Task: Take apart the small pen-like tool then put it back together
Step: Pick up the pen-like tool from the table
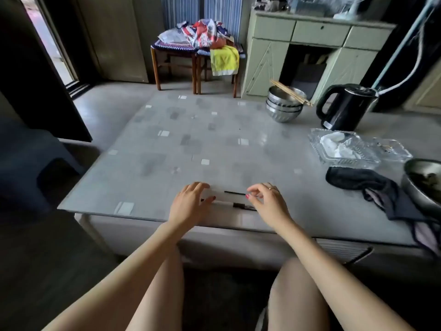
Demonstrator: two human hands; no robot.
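The pen-like tool lies in parts near the table's [167, 144] front edge. A thin black refill [235, 193] lies flat between my hands. A short dark piece [239, 206] rests just nearer to me. My right hand [268, 203] has thumb and forefinger pinched at the refill's right end. Palm down to the left of the parts is my left hand [188, 204], with its fingers curved onto the table. A small dark bit [202, 200] shows under its thumb; whether the hand grips it is hidden.
A dark cloth [358, 181] lies to the right, next to a metal bowl [422, 185] at the edge. Behind them are clear glass dishes [343, 149], a black kettle [346, 108] and stacked steel bowls [284, 107] with chopsticks. Stools stand beyond the table.
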